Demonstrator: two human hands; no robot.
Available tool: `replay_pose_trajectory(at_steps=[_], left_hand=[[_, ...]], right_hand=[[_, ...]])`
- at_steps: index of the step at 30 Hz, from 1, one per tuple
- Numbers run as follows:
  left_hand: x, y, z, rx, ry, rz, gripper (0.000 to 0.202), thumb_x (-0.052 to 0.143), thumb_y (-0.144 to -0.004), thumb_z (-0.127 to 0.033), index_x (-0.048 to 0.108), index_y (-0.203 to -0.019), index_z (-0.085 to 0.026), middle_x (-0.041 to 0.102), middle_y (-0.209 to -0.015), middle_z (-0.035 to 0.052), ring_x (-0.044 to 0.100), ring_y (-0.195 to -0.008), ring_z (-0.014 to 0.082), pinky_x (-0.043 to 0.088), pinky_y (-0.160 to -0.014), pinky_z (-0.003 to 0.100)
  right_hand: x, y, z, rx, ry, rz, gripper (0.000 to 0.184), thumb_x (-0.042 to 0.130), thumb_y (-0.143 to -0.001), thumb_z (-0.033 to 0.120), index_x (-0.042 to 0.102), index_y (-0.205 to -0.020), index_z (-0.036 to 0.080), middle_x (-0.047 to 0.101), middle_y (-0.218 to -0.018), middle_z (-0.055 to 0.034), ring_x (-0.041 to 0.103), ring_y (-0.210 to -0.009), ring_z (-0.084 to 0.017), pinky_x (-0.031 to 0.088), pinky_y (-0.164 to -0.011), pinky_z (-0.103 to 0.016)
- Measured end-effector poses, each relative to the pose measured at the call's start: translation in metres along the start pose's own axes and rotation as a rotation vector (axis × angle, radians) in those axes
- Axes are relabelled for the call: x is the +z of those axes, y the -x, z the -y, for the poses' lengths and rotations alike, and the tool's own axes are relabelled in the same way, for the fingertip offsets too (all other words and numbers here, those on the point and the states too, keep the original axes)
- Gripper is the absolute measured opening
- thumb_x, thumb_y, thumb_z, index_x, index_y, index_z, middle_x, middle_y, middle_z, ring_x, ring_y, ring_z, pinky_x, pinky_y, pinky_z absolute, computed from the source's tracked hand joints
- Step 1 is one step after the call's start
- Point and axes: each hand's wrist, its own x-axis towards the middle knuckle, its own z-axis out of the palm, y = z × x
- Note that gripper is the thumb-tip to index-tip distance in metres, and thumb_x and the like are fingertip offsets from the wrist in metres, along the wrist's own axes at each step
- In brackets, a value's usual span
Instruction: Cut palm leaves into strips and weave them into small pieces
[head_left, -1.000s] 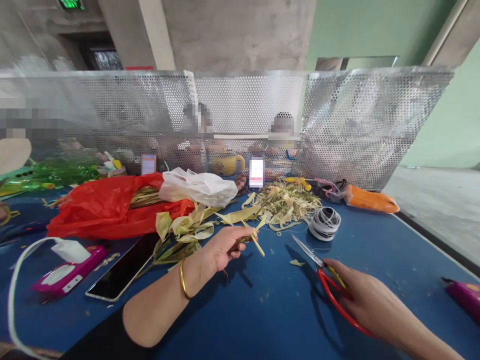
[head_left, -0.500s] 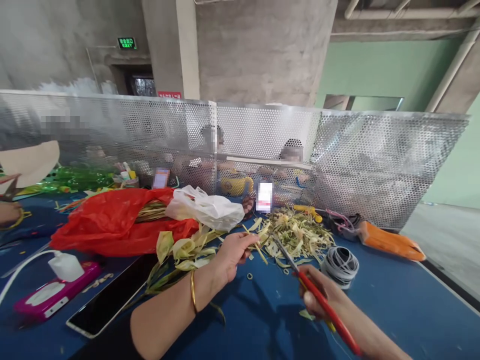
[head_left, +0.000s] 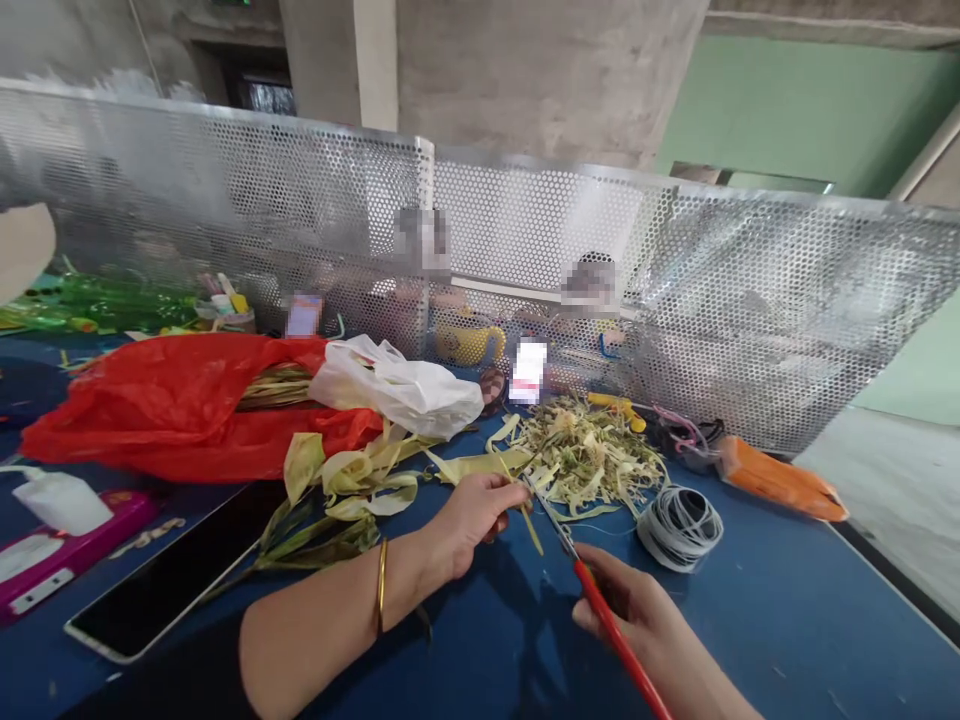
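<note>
My left hand [head_left: 480,520], with a gold bangle on the wrist, is closed in a pinch on a thin yellow-green strip of plant material [head_left: 534,528]. The strip's lower end hangs past my fingertips over the blue table. My right hand [head_left: 619,590] is wrapped round the red handle of long-nosed pliers [head_left: 561,532]. Their slim metal tip reaches up beside my left fingertips; whether it touches the strip I cannot tell. Just beyond both hands lies a heap of dry husk scraps [head_left: 592,455]. Broad pale husk leaves [head_left: 367,465] spread to the left.
A coil of grey wire [head_left: 681,530] stands right of my right hand, near an orange packet [head_left: 780,478]. Left are a red plastic bag [head_left: 165,400], a white bag [head_left: 405,390], a dark phone [head_left: 180,570] and a magenta power bank [head_left: 97,540]. A perforated metal screen [head_left: 525,220] closes the back.
The view has tilted down and shifted. My left hand keeps its pinch on the strip, and the pliers stay in my right hand, now closer to the left fingertips.
</note>
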Motion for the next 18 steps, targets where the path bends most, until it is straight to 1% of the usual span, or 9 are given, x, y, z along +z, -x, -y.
replay_pose_trajectory(at_steps=[3,5,8,10,12,15,18], left_hand=[[0.000,0.001,-0.001,-0.034,0.001,0.014,0.013,0.063,-0.068,-0.027,0.059,-0.069,-0.015,0.036,-0.049,-0.0069,0.027,-0.043,0.0061,0.012,-0.044,0.023],[0.000,0.002,-0.002,-0.031,-0.008,0.018,0.011,0.062,-0.068,-0.025,0.057,-0.066,-0.015,0.035,-0.050,-0.0067,0.027,-0.043,0.0062,0.011,-0.044,0.023],[0.000,0.004,-0.005,-0.038,-0.003,0.020,0.013,0.063,-0.068,-0.024,0.054,-0.062,-0.016,0.034,-0.050,-0.0067,0.027,-0.044,0.0063,0.010,-0.045,0.023],[0.000,0.005,-0.007,-0.044,0.001,0.031,0.016,0.064,-0.069,-0.024,0.052,-0.061,-0.017,0.034,-0.051,-0.0066,0.027,-0.044,0.0062,0.010,-0.045,0.023],[0.000,0.005,-0.009,-0.052,0.002,0.036,0.020,0.066,-0.068,-0.025,0.050,-0.060,-0.017,0.034,-0.052,-0.0066,0.027,-0.044,0.0061,0.010,-0.045,0.022],[0.000,0.006,-0.010,-0.074,-0.001,0.032,0.024,0.069,-0.067,-0.024,0.047,-0.058,-0.018,0.033,-0.052,-0.0065,0.027,-0.045,0.0065,0.010,-0.044,0.022],[0.000,0.007,-0.010,-0.071,0.007,0.031,0.025,0.069,-0.067,-0.025,0.047,-0.057,-0.019,0.034,-0.053,-0.0055,0.027,-0.045,0.0070,0.010,-0.045,0.022]], right_hand=[[0.003,0.000,0.000,0.000,0.013,-0.016,0.052,0.063,-0.082,0.045,0.055,-0.124,0.017,0.050,-0.076,0.0027,0.044,-0.070,-0.014,0.037,-0.058,-0.022],[0.005,0.000,0.001,-0.007,0.019,-0.015,0.048,0.062,-0.082,0.046,0.059,-0.121,0.018,0.053,-0.078,0.0018,0.048,-0.074,-0.016,0.040,-0.061,-0.022],[0.007,0.001,0.003,-0.026,0.032,-0.026,0.038,0.063,-0.080,0.044,0.065,-0.108,0.018,0.059,-0.082,0.0007,0.052,-0.078,-0.017,0.044,-0.067,-0.023],[0.009,0.001,0.003,-0.027,0.051,-0.042,0.035,0.064,-0.079,0.045,0.067,-0.101,0.017,0.062,-0.085,0.0000,0.054,-0.079,-0.018,0.045,-0.070,-0.023],[0.010,0.001,0.001,-0.024,0.076,-0.055,0.036,0.063,-0.080,0.047,0.068,-0.097,0.016,0.063,-0.084,-0.0004,0.055,-0.079,-0.018,0.046,-0.072,-0.023],[0.011,0.001,-0.002,-0.039,0.115,-0.076,0.041,0.061,-0.081,0.052,0.069,-0.094,0.015,0.062,-0.076,-0.0005,0.056,-0.079,-0.019,0.047,-0.071,-0.024],[0.013,0.002,-0.004,-0.062,0.143,-0.116,0.040,0.062,-0.081,0.052,0.069,-0.092,0.015,0.062,-0.074,-0.0007,0.055,-0.077,-0.018,0.047,-0.070,-0.024]])
